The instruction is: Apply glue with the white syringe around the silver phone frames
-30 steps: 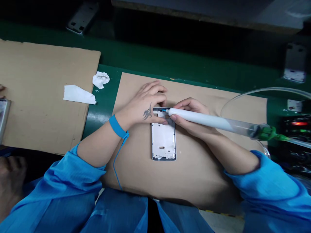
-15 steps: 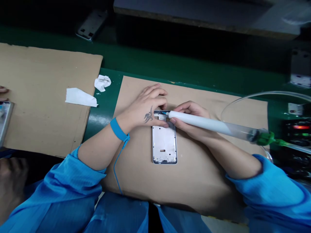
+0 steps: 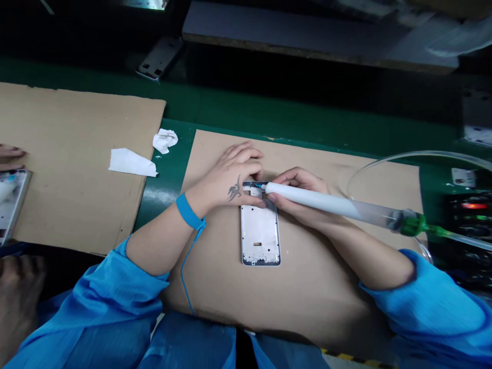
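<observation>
A silver phone frame (image 3: 259, 230) lies flat on brown cardboard in front of me, long side toward my body. My left hand (image 3: 238, 177), with a blue wrist strap (image 3: 188, 211), steadies its upper left part; the thumb rests across the frame and the fingers curl beyond its top edge. In my right hand (image 3: 302, 192) is a white-filled dispensing syringe (image 3: 315, 199), held almost level. Its fine tip points left at the dark strip along the frame's top edge. Whether the tip touches the frame I cannot tell.
Torn white paper (image 3: 132, 162) and a crumpled tissue (image 3: 165, 140) lie to the left. Another person's hand (image 3: 11, 151) is by a second phone frame (image 3: 13, 205) at the left edge. A clear hose (image 3: 423, 154) arcs on the right near dark equipment with a red display (image 3: 474, 206).
The whole scene sits slightly lower as my head view shifts. The syringe tip stays by the frame's top edge, and both hands keep their grip.
</observation>
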A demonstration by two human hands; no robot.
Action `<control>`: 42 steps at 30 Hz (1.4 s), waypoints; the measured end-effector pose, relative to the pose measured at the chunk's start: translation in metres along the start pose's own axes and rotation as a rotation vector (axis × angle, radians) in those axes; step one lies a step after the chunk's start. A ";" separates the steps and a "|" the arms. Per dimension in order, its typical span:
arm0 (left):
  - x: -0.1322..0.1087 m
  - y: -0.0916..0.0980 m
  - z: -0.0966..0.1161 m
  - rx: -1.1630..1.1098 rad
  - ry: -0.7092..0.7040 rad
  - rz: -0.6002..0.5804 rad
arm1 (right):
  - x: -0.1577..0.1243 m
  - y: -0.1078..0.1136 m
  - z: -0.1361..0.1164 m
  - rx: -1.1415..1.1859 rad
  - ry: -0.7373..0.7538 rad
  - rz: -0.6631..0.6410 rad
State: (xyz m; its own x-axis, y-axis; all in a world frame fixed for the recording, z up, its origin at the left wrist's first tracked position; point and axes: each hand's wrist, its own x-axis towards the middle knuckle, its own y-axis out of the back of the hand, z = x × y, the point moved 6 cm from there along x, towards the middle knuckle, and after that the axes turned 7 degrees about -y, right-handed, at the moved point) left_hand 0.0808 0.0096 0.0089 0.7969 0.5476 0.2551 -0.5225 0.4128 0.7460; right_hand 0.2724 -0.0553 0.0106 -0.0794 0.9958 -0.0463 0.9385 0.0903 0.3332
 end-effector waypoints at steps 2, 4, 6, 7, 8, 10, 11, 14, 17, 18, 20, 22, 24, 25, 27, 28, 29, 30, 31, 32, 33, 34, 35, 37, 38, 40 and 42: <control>0.000 0.000 0.000 -0.001 -0.006 0.005 | 0.000 0.000 -0.001 0.000 -0.007 0.000; 0.000 0.001 0.001 0.002 -0.011 0.003 | 0.000 0.000 -0.002 0.004 -0.008 0.000; 0.000 0.001 0.001 0.005 -0.012 -0.002 | 0.000 0.000 -0.002 0.005 -0.007 -0.003; 0.000 0.002 0.002 0.006 -0.012 -0.004 | 0.000 -0.001 -0.001 0.003 -0.008 -0.008; 0.000 0.002 0.002 0.005 -0.015 -0.003 | 0.000 -0.001 -0.001 0.003 -0.013 -0.014; 0.000 0.002 0.002 -0.001 -0.022 -0.001 | 0.000 -0.001 0.000 0.005 -0.028 -0.024; 0.000 0.003 0.002 -0.004 -0.024 0.001 | 0.000 -0.001 0.000 0.007 -0.036 -0.027; -0.001 0.002 0.000 -0.004 -0.023 0.003 | 0.000 -0.001 0.000 0.014 -0.047 -0.032; -0.002 0.002 0.000 -0.004 -0.024 -0.003 | 0.001 -0.001 0.000 0.009 -0.046 -0.027; -0.002 0.002 0.000 -0.006 -0.025 -0.006 | 0.001 -0.001 0.000 0.009 -0.044 -0.023; -0.003 0.003 0.000 -0.010 -0.034 -0.001 | 0.001 -0.001 0.000 0.012 -0.048 -0.023; -0.002 0.003 0.001 -0.008 -0.041 0.007 | 0.001 -0.002 0.000 0.018 -0.061 -0.031; -0.002 0.004 0.001 -0.007 -0.047 0.012 | 0.000 -0.002 0.000 0.028 -0.073 -0.042; -0.001 0.003 0.001 -0.005 -0.045 0.009 | 0.000 -0.002 -0.001 0.037 -0.077 -0.046; -0.001 0.002 0.001 0.000 -0.039 0.002 | 0.000 -0.001 -0.001 0.054 -0.084 -0.048; -0.001 0.002 0.000 0.003 -0.035 0.002 | 0.000 -0.001 -0.001 0.056 -0.090 -0.045; 0.000 0.001 0.000 0.006 -0.032 0.002 | 0.000 -0.001 -0.001 0.052 -0.099 -0.040; 0.000 0.001 -0.001 0.006 -0.032 0.004 | 0.000 0.000 0.000 0.046 -0.107 -0.033; 0.000 0.001 -0.001 0.004 -0.033 0.007 | 0.000 0.000 0.000 0.037 -0.114 -0.026; 0.000 0.000 -0.001 0.002 -0.033 0.007 | 0.001 0.000 0.001 0.028 -0.118 -0.020; 0.000 0.000 -0.002 0.000 -0.032 0.004 | 0.001 0.000 0.002 0.025 -0.119 -0.013; 0.000 0.000 -0.002 -0.002 -0.030 0.000 | 0.001 0.001 0.004 0.026 -0.119 -0.008; 0.000 0.000 -0.002 -0.003 -0.025 -0.002 | 0.001 0.001 0.005 0.028 -0.120 -0.004; 0.001 0.000 -0.002 -0.004 -0.017 -0.006 | 0.001 0.001 0.008 0.036 -0.120 0.006; 0.001 0.000 -0.002 -0.005 -0.016 -0.007 | 0.000 0.001 0.009 0.039 -0.119 0.009; 0.001 0.000 -0.002 -0.006 -0.017 -0.007 | 0.000 0.002 0.011 0.041 -0.116 0.016; 0.000 0.000 -0.002 -0.009 -0.020 -0.006 | 0.000 0.002 0.012 0.037 -0.118 0.017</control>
State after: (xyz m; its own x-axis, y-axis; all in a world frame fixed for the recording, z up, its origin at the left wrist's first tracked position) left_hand 0.0807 0.0108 0.0076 0.8061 0.5302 0.2629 -0.5201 0.4225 0.7423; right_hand 0.2786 -0.0551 0.0003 -0.0255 0.9880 -0.1526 0.9512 0.0709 0.3002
